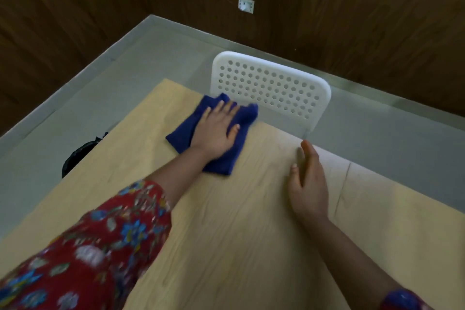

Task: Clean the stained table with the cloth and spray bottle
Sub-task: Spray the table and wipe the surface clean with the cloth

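Wiping stage, approx. mid-task: L hand (216, 131) lies flat on blue cloth (181, 138), fingers straight and spread, pressing it to the worktop (226, 234). Cloth sits under palm and fingertips. R hand (308, 184) rests edge-on, fingers straight, holding nothing, well apart. No spray bottle or stain visible, so remaining work can't be judged. Cloth's longer axis appears to follow L fingers, toward the chair (271, 88).

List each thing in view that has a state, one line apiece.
table: no plain stain visible
blue cloth: bunched, flat on the table under the left hand
left hand: fingers straight, pressing the blue cloth
right hand: fingers straight, holding nothing
white chair: upright, at the table's far edge
spray bottle: not in view
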`<state>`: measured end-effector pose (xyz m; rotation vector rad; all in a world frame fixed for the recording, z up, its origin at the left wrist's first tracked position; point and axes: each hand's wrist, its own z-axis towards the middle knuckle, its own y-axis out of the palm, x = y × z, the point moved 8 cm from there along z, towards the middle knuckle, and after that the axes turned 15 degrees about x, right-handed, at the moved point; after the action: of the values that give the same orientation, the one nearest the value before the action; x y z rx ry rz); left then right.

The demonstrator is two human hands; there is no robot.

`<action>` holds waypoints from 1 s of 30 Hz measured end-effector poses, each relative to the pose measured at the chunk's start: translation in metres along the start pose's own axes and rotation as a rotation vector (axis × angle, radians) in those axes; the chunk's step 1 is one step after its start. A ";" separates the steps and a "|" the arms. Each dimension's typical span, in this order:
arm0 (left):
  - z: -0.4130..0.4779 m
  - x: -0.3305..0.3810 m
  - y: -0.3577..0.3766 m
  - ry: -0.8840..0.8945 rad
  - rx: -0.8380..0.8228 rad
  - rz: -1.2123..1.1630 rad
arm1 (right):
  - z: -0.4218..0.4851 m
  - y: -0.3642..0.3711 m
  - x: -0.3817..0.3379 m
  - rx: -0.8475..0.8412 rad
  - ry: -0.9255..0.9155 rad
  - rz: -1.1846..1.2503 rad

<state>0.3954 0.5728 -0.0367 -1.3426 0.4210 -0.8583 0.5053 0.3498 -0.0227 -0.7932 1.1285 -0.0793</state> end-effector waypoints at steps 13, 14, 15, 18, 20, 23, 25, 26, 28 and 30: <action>-0.013 0.088 0.012 -0.055 0.025 -0.029 | -0.036 -0.101 0.057 0.391 0.152 0.130; -0.030 0.124 0.015 0.084 -0.002 -0.065 | -0.037 -0.105 0.058 0.419 0.158 0.172; -0.056 0.154 0.016 0.223 -0.035 -0.099 | -0.036 -0.109 0.061 0.442 0.161 0.210; -0.111 0.155 0.009 0.414 -0.088 -0.149 | -0.037 -0.115 0.066 0.502 0.163 0.276; -0.092 0.120 0.009 0.254 -0.017 -0.102 | -0.038 -0.119 0.066 0.542 0.170 0.284; -0.040 0.117 0.014 -0.015 0.011 -0.029 | -0.039 -0.118 0.065 0.548 0.166 0.300; -0.027 0.175 0.027 0.090 -0.018 -0.082 | -0.039 -0.119 0.066 0.551 0.168 0.319; -0.031 0.205 0.033 0.171 -0.035 -0.107 | -0.039 -0.121 0.066 0.566 0.163 0.327; -0.056 0.241 0.040 0.265 -0.066 -0.148 | -0.038 -0.122 0.068 0.582 0.159 0.347; -0.096 0.244 0.030 0.309 -0.074 -0.169 | -0.039 -0.123 0.069 0.583 0.163 0.370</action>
<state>0.4916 0.3269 -0.0364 -1.3299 0.5891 -1.2076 0.5440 0.2097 -0.0097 -0.0554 1.3021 -0.1561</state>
